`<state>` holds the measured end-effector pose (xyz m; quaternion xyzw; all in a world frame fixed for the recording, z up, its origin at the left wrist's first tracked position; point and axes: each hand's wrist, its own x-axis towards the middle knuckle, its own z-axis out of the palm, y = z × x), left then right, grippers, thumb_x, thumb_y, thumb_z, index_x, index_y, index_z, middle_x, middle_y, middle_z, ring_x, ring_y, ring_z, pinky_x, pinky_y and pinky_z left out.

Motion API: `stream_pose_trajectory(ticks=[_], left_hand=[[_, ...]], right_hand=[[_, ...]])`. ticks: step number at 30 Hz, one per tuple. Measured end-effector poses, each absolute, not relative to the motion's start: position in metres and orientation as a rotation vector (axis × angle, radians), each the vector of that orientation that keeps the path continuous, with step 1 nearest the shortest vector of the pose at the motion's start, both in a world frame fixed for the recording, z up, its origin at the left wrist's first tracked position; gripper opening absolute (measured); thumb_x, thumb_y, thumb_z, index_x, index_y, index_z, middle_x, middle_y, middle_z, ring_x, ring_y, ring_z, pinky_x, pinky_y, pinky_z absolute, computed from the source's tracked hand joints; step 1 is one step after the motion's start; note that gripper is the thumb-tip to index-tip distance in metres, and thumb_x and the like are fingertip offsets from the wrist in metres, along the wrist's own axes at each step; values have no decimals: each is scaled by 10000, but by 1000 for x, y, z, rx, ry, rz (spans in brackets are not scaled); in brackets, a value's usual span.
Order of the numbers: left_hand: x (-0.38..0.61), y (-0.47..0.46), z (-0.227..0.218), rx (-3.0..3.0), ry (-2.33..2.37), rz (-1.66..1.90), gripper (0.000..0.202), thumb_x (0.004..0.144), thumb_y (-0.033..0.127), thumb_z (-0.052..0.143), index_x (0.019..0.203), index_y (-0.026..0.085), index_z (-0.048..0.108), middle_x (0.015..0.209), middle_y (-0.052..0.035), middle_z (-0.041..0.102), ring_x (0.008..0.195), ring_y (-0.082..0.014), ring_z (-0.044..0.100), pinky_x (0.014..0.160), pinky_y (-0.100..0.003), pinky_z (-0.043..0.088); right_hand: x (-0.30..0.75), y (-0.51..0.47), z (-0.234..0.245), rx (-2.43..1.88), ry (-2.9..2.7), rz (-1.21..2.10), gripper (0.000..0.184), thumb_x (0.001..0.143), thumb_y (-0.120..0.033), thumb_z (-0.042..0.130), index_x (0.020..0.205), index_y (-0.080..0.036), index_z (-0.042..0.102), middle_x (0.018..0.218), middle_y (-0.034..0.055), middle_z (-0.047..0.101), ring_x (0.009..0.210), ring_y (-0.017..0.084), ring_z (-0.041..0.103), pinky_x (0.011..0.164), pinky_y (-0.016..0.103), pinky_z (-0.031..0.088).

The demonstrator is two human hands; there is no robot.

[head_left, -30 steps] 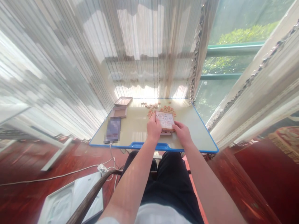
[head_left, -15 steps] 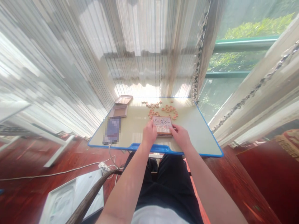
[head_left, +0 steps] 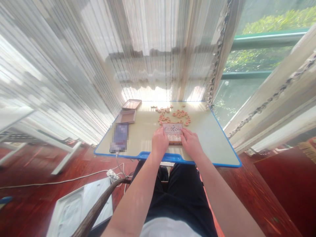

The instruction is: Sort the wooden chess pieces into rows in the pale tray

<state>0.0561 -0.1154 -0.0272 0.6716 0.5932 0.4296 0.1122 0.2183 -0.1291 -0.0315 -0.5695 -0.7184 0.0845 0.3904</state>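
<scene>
A flat Chinese chess box (head_left: 173,132) with dark brush characters on its pale top is at the near middle of the table. My left hand (head_left: 160,141) grips its left side, fingers closed along the edge. On the opposite side, my right hand (head_left: 192,142) has its thumb and fingers closed on the right edge. Just beyond the box lie several round wooden chess pieces (head_left: 181,114) with red or dark marks, scattered in loose groups. Whether the box touches the tabletop cannot be made out.
The pale table (head_left: 143,135) has a blue rim. At its left lie two shallow open trays, one (head_left: 131,104) behind the other (head_left: 127,116), and a phone (head_left: 119,138) with a cable. Curtains (head_left: 158,39) hang behind. A white carton (head_left: 81,204) lies on the floor.
Both hands have shifted their fingers slightly along the box's sides, staying on it. The whole view has moved a little. The trays, phone and chess pieces keep their places on the table.
</scene>
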Motion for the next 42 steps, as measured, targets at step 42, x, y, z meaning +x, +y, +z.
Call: stream_pose_trajectory(ticks=[42], left_hand=[[170,-105,2,2959,1359,141,528,931,333,275,1329,5,388,1387,-229,381,1313,-276,323,1079,-420,229]], right_hand=[[304,-167,-12,-1953,-1963,-86,380,843,-63,365,1121,-111,620,1231,115,583,1153,204,501,1000,310,376]])
